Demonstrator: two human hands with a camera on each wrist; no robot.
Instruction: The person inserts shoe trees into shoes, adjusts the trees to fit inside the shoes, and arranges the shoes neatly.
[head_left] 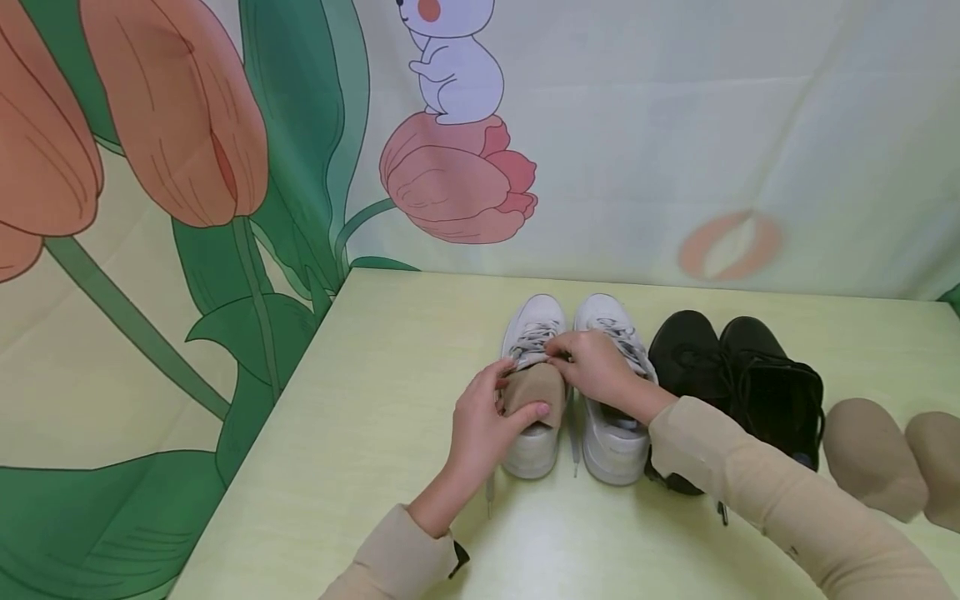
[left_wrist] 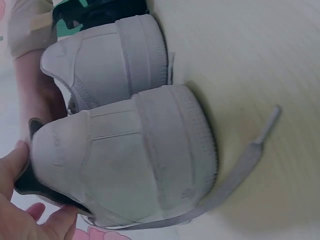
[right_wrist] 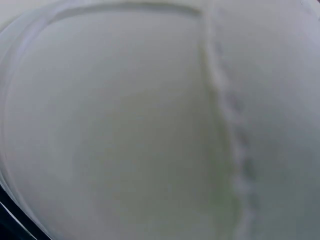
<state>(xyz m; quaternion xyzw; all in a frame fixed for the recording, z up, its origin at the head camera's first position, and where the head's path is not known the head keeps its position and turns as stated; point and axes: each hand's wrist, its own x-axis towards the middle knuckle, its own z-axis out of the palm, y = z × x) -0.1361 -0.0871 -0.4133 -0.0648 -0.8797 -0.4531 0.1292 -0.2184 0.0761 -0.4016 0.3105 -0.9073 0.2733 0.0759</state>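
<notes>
Two white sneakers stand side by side, toes facing away. A beige shoe insert (head_left: 534, 385) sits in the opening of the left sneaker (head_left: 531, 455). My left hand (head_left: 483, 421) holds the insert, thumb across it and fingers at the left rim. In the left wrist view, this sneaker's heel (left_wrist: 120, 155) fills the middle, with fingertips at its dark-lined collar. My right hand (head_left: 596, 362) reaches over the right sneaker (head_left: 617, 454) and pinches the left one's tongue, just below the laces (head_left: 534, 335). A blurred white shoe surface (right_wrist: 130, 120) fills the right wrist view.
A pair of black shoes (head_left: 686, 350) stands to the right, partly behind my right sleeve (head_left: 720, 450). Two more beige inserts (head_left: 873, 458) lie at the far right. Loose lace ends (left_wrist: 240, 167) trail on the table (head_left: 337, 433). A printed cloth (head_left: 615, 150) hangs behind.
</notes>
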